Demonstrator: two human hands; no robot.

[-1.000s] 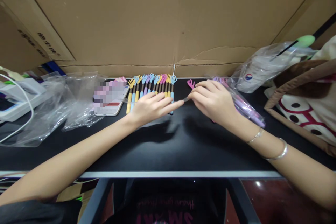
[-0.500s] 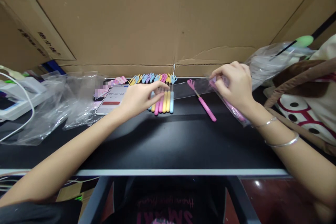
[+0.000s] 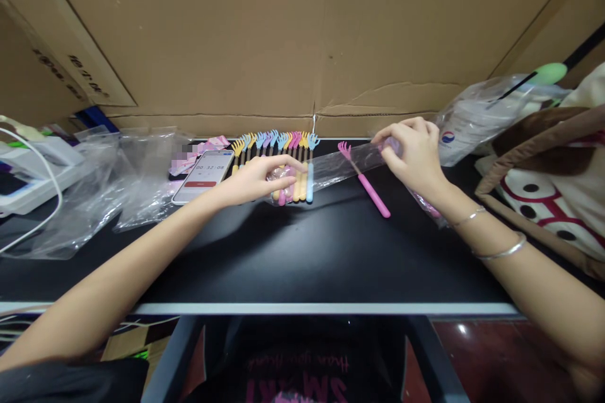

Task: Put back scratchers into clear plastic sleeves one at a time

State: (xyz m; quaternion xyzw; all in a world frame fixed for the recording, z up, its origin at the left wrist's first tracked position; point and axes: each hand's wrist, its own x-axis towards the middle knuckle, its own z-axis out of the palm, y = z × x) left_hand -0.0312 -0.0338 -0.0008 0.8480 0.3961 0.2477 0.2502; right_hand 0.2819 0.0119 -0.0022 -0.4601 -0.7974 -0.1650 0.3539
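From the head view, a thin clear plastic sleeve (image 3: 340, 162) is stretched flat and empty just above the black table (image 3: 302, 252). The left hand (image 3: 258, 179) pinches one end and the right hand (image 3: 413, 152) pinches the other. Under it lie a row of pastel hand-shaped scratchers (image 3: 276, 150) and one glossy pink scratcher (image 3: 372, 194). Crinkled clear bags (image 3: 135, 170) are heaped to the left.
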